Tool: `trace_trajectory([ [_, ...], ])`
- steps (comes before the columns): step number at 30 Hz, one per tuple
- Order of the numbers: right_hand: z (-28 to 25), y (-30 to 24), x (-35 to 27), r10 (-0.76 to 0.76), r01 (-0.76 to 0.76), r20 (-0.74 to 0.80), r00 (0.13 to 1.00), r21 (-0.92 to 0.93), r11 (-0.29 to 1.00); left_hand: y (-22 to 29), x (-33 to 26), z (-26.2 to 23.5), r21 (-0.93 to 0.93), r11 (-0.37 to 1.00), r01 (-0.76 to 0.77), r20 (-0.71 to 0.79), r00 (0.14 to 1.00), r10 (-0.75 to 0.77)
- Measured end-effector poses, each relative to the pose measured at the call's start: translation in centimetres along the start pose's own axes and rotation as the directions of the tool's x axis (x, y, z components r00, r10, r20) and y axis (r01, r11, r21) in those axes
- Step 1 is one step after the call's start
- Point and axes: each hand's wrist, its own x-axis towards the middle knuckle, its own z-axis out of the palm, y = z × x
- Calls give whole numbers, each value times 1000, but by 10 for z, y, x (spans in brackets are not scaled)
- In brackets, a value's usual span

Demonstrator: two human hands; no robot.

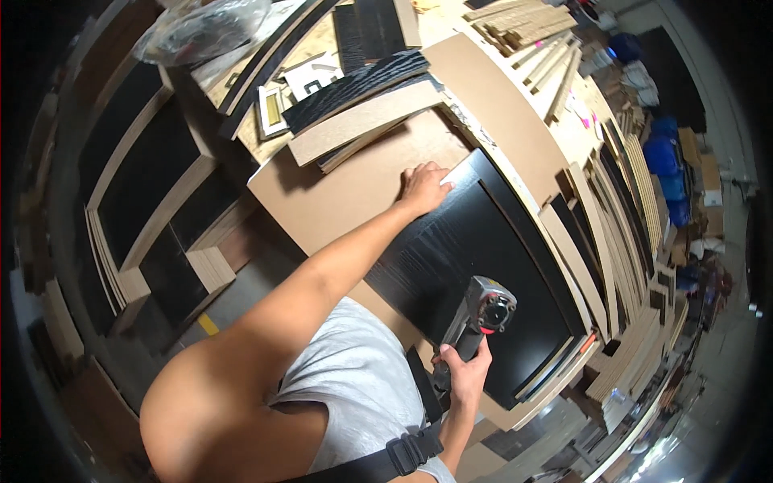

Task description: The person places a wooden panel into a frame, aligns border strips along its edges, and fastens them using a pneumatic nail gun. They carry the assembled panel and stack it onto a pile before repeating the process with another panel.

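Note:
A large black wood-grain panel [451, 249] lies flat on brown sheet board in front of me. It has a narrow groove near its far right side. At the panel's far left corner, my left hand [425, 188] has its fingers curled against the edge, gripping it. My right hand [467, 372] is wrapped around the handle of a pneumatic nail gun [485, 304], whose rounded grey and black head points upward. The gun is over the panel's near part; whether its nose touches the surface is hidden.
Stacked wood strips [362, 117] lie beyond my left hand. Long boards [600, 233] crowd the right side, and thin strips [555, 370] rest at the panel's near right edge. Black panels on edge [161, 177] stand to the left. A clear plastic bag [201, 32] sits at the far left.

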Motion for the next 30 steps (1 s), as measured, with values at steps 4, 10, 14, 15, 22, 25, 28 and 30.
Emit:
trace_trajectory([
  [4, -1, -14, 7, 52, -52, 4, 999, 81, 995, -2, 3, 4, -50, 999, -7, -63, 998, 4],
  [10, -8, -33, 41, 104, -107, 44, 994, 83, 991, 3, 3, 4, -85, 996, -16, -123, 992, 5],
  [14, -11, -52, 81, 124, -135, 79, 989, 146, 980, 5, 4, 6, -117, 993, 4, -131, 991, -20],
  [15, -12, -56, 93, 123, -139, 104, 987, 164, 977, 4, 3, 4, -101, 995, 10, -119, 993, -23],
  [22, 9, -94, 183, 118, -174, 234, 965, 238, 956, 5, 4, -1, -101, 995, 23, -73, 997, -30],
  [25, 20, -101, 199, 133, -197, 265, 955, 233, 952, 5, 6, 0, -85, 996, 22, -61, 998, -27],
  [28, 26, -105, 204, 144, -205, 275, 951, 209, 956, 5, 7, 0, -108, 994, 18, -54, 998, -24],
  [30, 29, -111, 202, 146, -203, 265, 953, 200, 959, 5, 8, -1, -121, 992, -20, -99, 995, 7],
])
